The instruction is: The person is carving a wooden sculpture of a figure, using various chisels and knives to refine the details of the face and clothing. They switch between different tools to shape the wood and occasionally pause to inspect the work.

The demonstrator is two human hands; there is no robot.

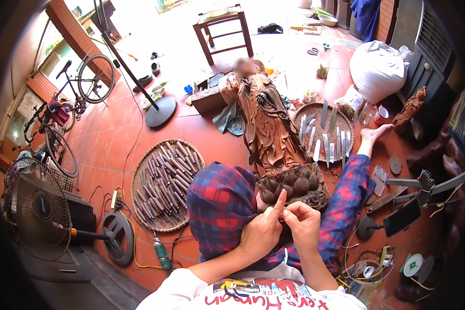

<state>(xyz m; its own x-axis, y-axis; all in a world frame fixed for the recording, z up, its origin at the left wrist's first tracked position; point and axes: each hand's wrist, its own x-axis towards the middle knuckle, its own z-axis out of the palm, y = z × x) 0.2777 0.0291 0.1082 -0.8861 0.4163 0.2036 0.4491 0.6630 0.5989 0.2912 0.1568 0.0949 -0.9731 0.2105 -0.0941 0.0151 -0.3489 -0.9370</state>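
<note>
Pinching just off the carved statue (pixel 271 121), which lies ahead — head view: my right hand (pixel 302 219) presses thumb to finger, contents unclear; my left hand (pixel 262 228) extends one finger, grip can't tell. Robe folds look carved — remainder unclear.

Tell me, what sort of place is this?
It looks like a wood-carving workshop, maybe at a home. You can see a big carved wooden statue, lots of slim handled tools and some flat blades.
</note>
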